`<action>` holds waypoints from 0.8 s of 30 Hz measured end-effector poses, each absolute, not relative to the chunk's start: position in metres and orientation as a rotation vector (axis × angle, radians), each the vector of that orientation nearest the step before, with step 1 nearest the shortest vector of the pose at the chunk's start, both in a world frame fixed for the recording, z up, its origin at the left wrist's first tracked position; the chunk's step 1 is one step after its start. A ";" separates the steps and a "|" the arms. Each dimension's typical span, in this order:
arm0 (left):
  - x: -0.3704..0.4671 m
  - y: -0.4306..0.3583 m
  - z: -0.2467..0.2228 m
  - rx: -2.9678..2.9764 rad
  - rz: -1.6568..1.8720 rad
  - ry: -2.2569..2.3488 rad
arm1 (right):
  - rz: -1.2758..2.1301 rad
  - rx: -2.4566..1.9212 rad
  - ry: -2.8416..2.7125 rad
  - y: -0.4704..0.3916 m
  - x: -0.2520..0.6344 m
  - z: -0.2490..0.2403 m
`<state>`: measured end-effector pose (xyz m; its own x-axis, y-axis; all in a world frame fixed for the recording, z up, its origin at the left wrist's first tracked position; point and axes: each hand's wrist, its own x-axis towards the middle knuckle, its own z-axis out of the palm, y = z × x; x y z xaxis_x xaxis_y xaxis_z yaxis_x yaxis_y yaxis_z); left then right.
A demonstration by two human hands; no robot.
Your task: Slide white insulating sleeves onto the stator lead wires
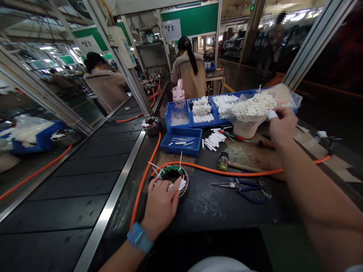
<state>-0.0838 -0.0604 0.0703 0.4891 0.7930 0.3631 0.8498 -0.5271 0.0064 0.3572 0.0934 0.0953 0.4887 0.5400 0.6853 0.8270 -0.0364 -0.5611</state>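
My left hand (163,196) curls over the near rim of a round motor stator (185,181), which has a green inner ring. Thin white sticks stand up from its far side, and short white pieces lie under my fingers. My right hand (283,122) is raised at the right side of a clear plastic tub (246,126) heaped with white cotton-tipped sticks (255,104). Its fingers are pinched together, and something white shows at a fingertip. Whether that is a finger wrap or a held piece I cannot tell.
Blue bins (193,122) of white tubes stand behind a small blue tray (181,151). Loose white tubes (214,140), scissors (241,187), a hammer (241,165) and an orange hose (204,167) lie on the bench. A conveyor (85,181) runs at left. Other people sit ahead.
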 end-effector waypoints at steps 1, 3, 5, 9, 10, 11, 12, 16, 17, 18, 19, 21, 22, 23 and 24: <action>-0.084 -0.060 0.071 -2.557 -0.485 -1.423 | -0.343 -1.700 -1.170 0.093 0.358 0.096; -0.083 -0.060 0.072 -2.557 -0.488 -1.418 | -0.342 -1.688 -1.212 0.091 0.358 0.096; -0.083 -0.060 0.072 -2.553 -0.497 -1.412 | -0.351 -1.675 -1.282 0.088 0.357 0.096; -0.082 -0.061 0.074 -2.556 -0.487 -1.420 | -0.360 -1.607 -1.300 0.086 0.357 0.094; -0.082 -0.061 0.074 -2.559 -0.477 -1.424 | -0.359 -1.577 -1.269 0.087 0.358 0.095; -0.082 -0.061 0.074 -2.560 -0.469 -1.427 | -0.353 -1.543 -1.231 0.088 0.359 0.096; -0.082 -0.061 0.074 -2.561 -0.462 -1.431 | -0.342 -1.507 -1.190 0.088 0.360 0.099; -0.081 -0.062 0.075 -2.564 -0.446 -1.456 | -0.221 -1.265 -1.145 0.071 0.340 0.113; -0.081 -0.062 0.076 -2.566 -0.442 -1.465 | -0.182 -1.169 -1.167 0.060 0.327 0.116; -0.081 -0.063 0.076 -2.569 -0.435 -1.475 | -0.150 -1.079 -1.218 0.046 0.311 0.117; -0.080 -0.063 0.077 -2.571 -0.429 -1.486 | -0.144 -1.058 -1.293 0.030 0.293 0.117; -0.079 -0.065 0.077 -2.575 -0.413 -1.512 | -0.147 -1.082 -1.584 -0.007 0.254 0.109; -0.079 -0.065 0.077 -2.578 -0.406 -1.525 | -0.066 -0.976 -1.772 -0.027 0.236 0.102; -0.078 -0.066 0.077 -2.580 -0.401 -1.537 | 0.030 -0.832 -1.943 -0.046 0.219 0.093; -0.078 -0.066 0.078 -2.581 -0.401 -1.546 | 0.092 -0.703 -2.050 -0.064 0.205 0.082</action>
